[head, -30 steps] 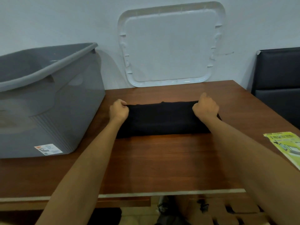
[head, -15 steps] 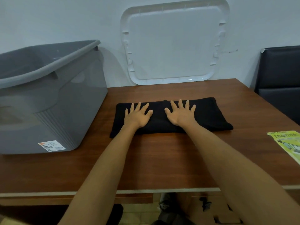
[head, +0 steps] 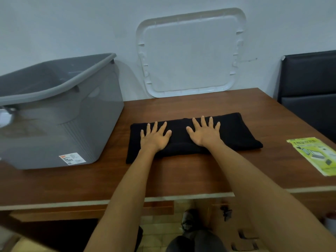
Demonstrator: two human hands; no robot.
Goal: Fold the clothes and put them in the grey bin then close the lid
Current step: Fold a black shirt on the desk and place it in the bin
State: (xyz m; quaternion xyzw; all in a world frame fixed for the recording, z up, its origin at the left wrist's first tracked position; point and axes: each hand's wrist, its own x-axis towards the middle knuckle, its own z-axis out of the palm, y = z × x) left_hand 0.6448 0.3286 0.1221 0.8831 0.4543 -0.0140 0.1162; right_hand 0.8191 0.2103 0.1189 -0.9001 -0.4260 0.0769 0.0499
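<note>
- Centre of frame: a black garment, folded into a long flat band, lies on the wooden table, just right of the grey bin.
- Left hand and right hand: both rest palm-down on the garment, fingers straight and spread wide, gripping nothing; the flat pressure probably serves to smooth the cloth and set the crease.
- Left of frame: the grey bin stands open on the table, within easy reach, its rim tilted toward the viewer by the wide lens; its floor is hard to read through the tinted wall.
- Upper centre: the white lid leans upright against the wall behind the table, parked out of the folding area until closing.
- Right edge: a yellow-green leaflet lies well apart from the garment.
</note>
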